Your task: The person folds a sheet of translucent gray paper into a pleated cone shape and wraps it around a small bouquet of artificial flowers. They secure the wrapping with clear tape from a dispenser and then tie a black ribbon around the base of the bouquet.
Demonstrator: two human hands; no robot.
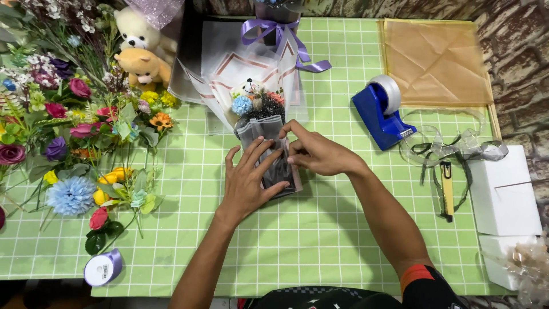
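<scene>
Green gridded matting covers the worktop (320, 229) beneath us, with a rough stone-patterned wall at the far right; both our hands meet at its middle, on a small wrapped bouquet (264, 123) that lies flat with its long axis running straight away from us, flower heads at the far end and stem end nearest our wrists. Our left hand (249, 180) lies flat and spread over the lower wrap, fingers extended and pressing the grey film down, gripping nothing; our right hand (317, 153) comes in from the right side, its fingers curled and pinching the edge of the wrap near the bouquet's waist. Both hands are on it, the left covering the near part and the right slightly farther up. The bouquet looks small and stiffly crinkled: dark speckled paper inside a translucent grey sleeve, a pale blue bloom, an orange one and a tiny bear head showing at the top. Right of our right hand stands a blue tape dispenser (380, 111); beyond that, loose sheer ribbon (457, 150) and a yellow utility knife (446, 189); left of our left hand lie artificial flowers (74, 131) in a heap.
</scene>
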